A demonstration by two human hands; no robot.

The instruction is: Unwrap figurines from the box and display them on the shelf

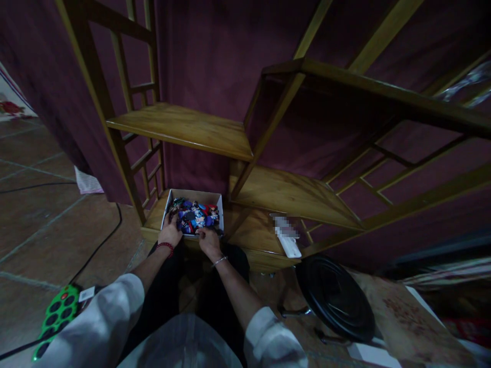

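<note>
– Dim maroon curtain [207,76] behind everything, and before it we have the wooden rack [180,128]; what are we facing on it?

– We face its low left bay; on the lowest board [245,230] sits a white box [197,196], open at the top, just in front of the curtain; it is filled with small trinkets [197,219], blue, purple, red and black, too small for us to make out singly.

– And our hands?

– Our left hand [171,234], with a red bracelet [165,246] at the wrist, lies over the box's front left corner, its fingers reaching in among the trinkets; we cannot tell whether they grasp one. Our right hand [209,243], below which we wear a silver bangle [220,261], is bent at the box's front edge, near the right corner; whether it pinches anything we cannot tell either.

– What else do we have about us?

– Right of the box, well apart on the same board, we see a white thing [293,249], its upper part blurred; farther right is a black stool [333,296]; on the tiled floor [38,230] to our left lies a green power strip [56,319].
</note>
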